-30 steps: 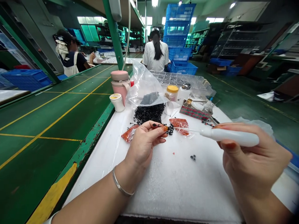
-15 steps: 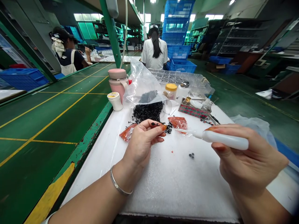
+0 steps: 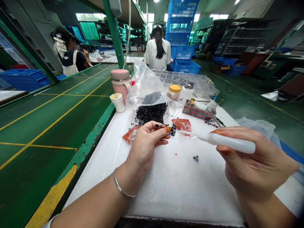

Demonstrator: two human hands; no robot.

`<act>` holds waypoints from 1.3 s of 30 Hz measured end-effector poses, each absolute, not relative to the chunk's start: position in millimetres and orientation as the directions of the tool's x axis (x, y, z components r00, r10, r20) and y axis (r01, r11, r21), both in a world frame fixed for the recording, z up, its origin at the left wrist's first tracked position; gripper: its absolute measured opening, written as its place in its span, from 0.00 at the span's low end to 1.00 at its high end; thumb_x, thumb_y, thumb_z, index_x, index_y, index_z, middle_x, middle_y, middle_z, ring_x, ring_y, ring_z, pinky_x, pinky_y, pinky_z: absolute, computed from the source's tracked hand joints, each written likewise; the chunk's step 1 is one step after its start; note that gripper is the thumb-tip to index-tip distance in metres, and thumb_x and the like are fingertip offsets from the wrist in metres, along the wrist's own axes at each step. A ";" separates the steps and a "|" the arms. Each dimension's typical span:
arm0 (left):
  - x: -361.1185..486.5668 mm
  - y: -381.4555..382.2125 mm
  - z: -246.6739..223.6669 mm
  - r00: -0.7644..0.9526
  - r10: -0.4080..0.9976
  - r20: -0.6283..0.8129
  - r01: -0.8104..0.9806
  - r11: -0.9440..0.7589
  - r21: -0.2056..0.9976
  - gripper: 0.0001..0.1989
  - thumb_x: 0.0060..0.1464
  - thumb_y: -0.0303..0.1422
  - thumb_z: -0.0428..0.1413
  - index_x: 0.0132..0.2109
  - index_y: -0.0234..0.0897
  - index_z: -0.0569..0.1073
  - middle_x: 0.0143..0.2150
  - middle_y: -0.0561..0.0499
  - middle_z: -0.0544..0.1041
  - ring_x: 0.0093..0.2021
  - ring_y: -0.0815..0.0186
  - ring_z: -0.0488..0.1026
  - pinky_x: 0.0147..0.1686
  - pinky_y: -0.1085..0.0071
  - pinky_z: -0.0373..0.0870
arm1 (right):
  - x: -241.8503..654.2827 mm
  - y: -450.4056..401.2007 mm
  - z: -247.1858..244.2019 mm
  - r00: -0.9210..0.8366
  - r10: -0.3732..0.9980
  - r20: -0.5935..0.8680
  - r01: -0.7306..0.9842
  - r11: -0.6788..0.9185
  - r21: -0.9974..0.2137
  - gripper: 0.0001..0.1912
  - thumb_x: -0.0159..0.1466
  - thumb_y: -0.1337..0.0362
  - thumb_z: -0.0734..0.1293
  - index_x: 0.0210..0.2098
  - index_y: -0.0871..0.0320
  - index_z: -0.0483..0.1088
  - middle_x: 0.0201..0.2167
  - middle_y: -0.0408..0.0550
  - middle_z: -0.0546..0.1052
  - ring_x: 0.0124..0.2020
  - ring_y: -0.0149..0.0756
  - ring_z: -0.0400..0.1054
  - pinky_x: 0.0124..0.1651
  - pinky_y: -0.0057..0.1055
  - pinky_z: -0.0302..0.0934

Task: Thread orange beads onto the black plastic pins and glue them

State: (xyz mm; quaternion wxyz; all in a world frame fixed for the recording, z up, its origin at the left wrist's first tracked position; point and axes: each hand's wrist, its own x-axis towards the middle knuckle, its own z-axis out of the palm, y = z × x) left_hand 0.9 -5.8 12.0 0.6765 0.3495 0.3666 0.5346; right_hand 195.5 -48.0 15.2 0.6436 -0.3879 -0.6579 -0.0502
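Between thumb and index finger, my left hand [image 3: 148, 139] pinches a small black part [image 3: 159, 126], whose far end is hidden by the fingertips. My right hand [image 3: 254, 161] grips a white squeeze bottle [image 3: 231, 143] on its side, with the thin nozzle pointing left at the left fingertips. Beyond my left hand lies a heap of small black parts [image 3: 150, 113], spilling from a clear plastic bag [image 3: 147, 80]. Bags of tiny orange pieces, one on the left [image 3: 129, 134] and one on the right [image 3: 181, 124], flank that hand. Small grey rings [image 3: 195, 158] lie below the nozzle.
A pink thermos [image 3: 120, 84], a white tub [image 3: 117, 103] and a yellow-lidded jar [image 3: 174, 92] stand at the back of the white table [image 3: 171, 196]. A patterned box [image 3: 199, 110] holds bottles. Behind is a clear compartment tray [image 3: 201, 81]. A green conveyor [image 3: 52, 120] runs along the left. Two people sit farther off.
Both hands keep nearly the same pose and grip. The view has shifted very slightly, and my right hand with the bottle sits a touch farther right.
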 end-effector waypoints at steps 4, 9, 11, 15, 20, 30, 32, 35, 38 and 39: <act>0.8 -6.0 11.8 0.160 0.979 -0.124 -0.470 0.186 0.863 0.09 0.44 0.28 0.65 0.32 0.33 0.73 0.29 0.55 0.74 0.27 0.74 0.73 0.27 0.79 0.69 | 195.3 -47.8 15.5 0.132 0.458 0.879 0.588 0.678 -0.442 0.12 0.53 0.66 0.75 0.37 0.50 0.78 0.30 0.44 0.80 0.31 0.44 0.73 0.37 0.41 0.67; 0.7 -6.1 11.8 0.159 0.980 -0.123 -0.469 0.185 0.864 0.09 0.44 0.28 0.65 0.32 0.33 0.73 0.29 0.55 0.74 0.27 0.74 0.73 0.27 0.79 0.69 | 194.8 -47.6 15.5 0.129 0.452 0.883 0.567 0.697 -0.440 0.12 0.52 0.68 0.75 0.37 0.51 0.78 0.30 0.45 0.80 0.30 0.43 0.73 0.36 0.40 0.66; 0.8 -5.9 11.8 0.155 0.980 -0.126 -0.470 0.185 0.863 0.09 0.44 0.28 0.65 0.32 0.33 0.73 0.29 0.55 0.74 0.27 0.74 0.73 0.27 0.78 0.69 | 195.1 -47.7 15.5 0.129 0.463 0.877 0.566 0.692 -0.448 0.12 0.52 0.68 0.75 0.37 0.51 0.78 0.30 0.45 0.80 0.30 0.43 0.73 0.35 0.40 0.66; 0.8 -5.7 11.9 0.154 0.979 -0.131 -0.475 0.190 0.859 0.09 0.43 0.28 0.66 0.31 0.33 0.73 0.29 0.54 0.74 0.26 0.74 0.73 0.26 0.78 0.69 | 196.3 -47.8 15.7 0.106 0.472 0.875 0.544 0.709 -0.448 0.14 0.52 0.69 0.75 0.38 0.52 0.79 0.30 0.45 0.80 0.31 0.42 0.72 0.36 0.39 0.65; 0.3 -5.7 11.7 0.158 0.980 -0.121 -0.473 0.183 0.862 0.09 0.44 0.28 0.65 0.32 0.33 0.73 0.30 0.55 0.74 0.27 0.74 0.73 0.27 0.79 0.70 | 195.7 -47.9 15.8 0.106 0.466 0.878 0.541 0.714 -0.444 0.15 0.52 0.70 0.75 0.39 0.52 0.79 0.31 0.44 0.80 0.31 0.41 0.72 0.36 0.38 0.65; 1.0 -5.5 12.4 0.156 0.979 -0.129 -0.470 0.188 0.862 0.09 0.43 0.29 0.66 0.32 0.33 0.73 0.29 0.55 0.74 0.27 0.74 0.73 0.27 0.78 0.69 | 194.3 -48.8 16.3 0.122 0.456 0.882 0.586 0.684 -0.435 0.11 0.53 0.67 0.75 0.36 0.51 0.79 0.30 0.45 0.80 0.29 0.43 0.73 0.35 0.40 0.67; 0.8 -5.5 12.0 0.157 0.979 -0.128 -0.470 0.188 0.863 0.09 0.43 0.29 0.66 0.31 0.33 0.73 0.29 0.55 0.74 0.26 0.74 0.73 0.27 0.78 0.69 | 193.9 -48.6 16.3 0.128 0.459 0.879 0.589 0.678 -0.440 0.11 0.53 0.66 0.75 0.37 0.51 0.79 0.30 0.45 0.80 0.29 0.43 0.73 0.36 0.41 0.67; 0.4 -5.7 11.5 0.161 0.979 -0.125 -0.467 0.187 0.864 0.09 0.43 0.29 0.66 0.32 0.33 0.73 0.29 0.55 0.74 0.27 0.74 0.73 0.27 0.78 0.69 | 193.2 -48.1 16.2 0.138 0.457 0.879 0.573 0.687 -0.447 0.11 0.53 0.67 0.75 0.36 0.51 0.79 0.30 0.45 0.80 0.29 0.42 0.73 0.36 0.40 0.67; 0.1 -6.0 11.6 0.168 0.978 -0.121 -0.467 0.187 0.864 0.09 0.44 0.29 0.65 0.32 0.33 0.73 0.30 0.55 0.74 0.27 0.74 0.73 0.27 0.79 0.69 | 194.1 -48.5 15.8 0.144 0.447 0.883 0.550 0.706 -0.447 0.11 0.52 0.68 0.75 0.36 0.52 0.79 0.30 0.44 0.80 0.30 0.41 0.72 0.36 0.39 0.66; 0.2 -6.0 11.8 0.169 0.978 -0.119 -0.467 0.186 0.864 0.08 0.44 0.28 0.65 0.32 0.33 0.73 0.29 0.55 0.74 0.27 0.74 0.73 0.27 0.79 0.69 | 194.8 -48.9 15.6 0.146 0.459 0.876 0.554 0.696 -0.457 0.11 0.52 0.67 0.75 0.36 0.52 0.79 0.30 0.44 0.80 0.30 0.40 0.72 0.37 0.39 0.66</act>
